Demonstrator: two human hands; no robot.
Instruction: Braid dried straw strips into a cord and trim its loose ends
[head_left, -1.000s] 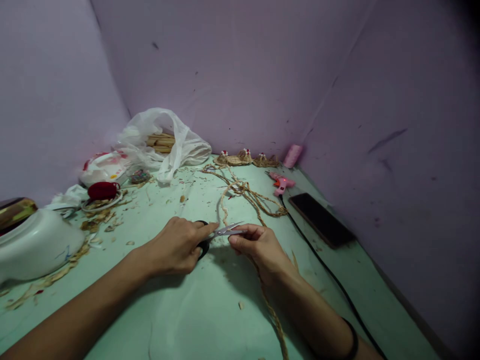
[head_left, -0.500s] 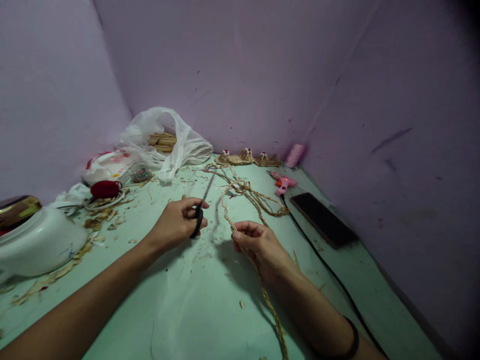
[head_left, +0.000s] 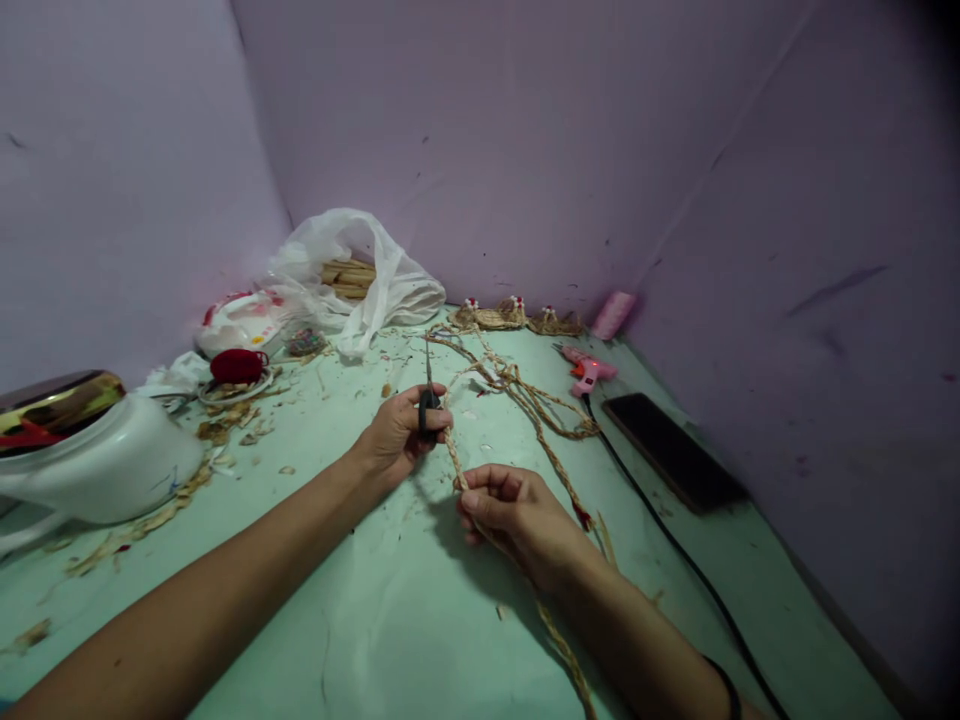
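Black-handled scissors (head_left: 429,412) are in my left hand (head_left: 401,428), blades pointing away toward the back of the table. The same hand's fingertips touch a braided straw cord (head_left: 454,455). My right hand (head_left: 525,515) pinches that cord between thumb and fingers, a little nearer and to the right. From there the cord passes under my right hand and runs down toward the front edge of the view. More braided cord (head_left: 536,410) lies loosely looped on the green table beyond my hands.
A pink glue gun (head_left: 589,372) with a black cable and a dark phone (head_left: 671,450) lie right. At the back are a plastic bag of straw (head_left: 397,290), small woven pieces (head_left: 491,318) and a pink roll (head_left: 613,315). A white pot (head_left: 112,470) and scraps lie left.
My left hand with the scissors has moved right, up to the cord, and the blades now point more straight ahead. The view has shifted slightly left.
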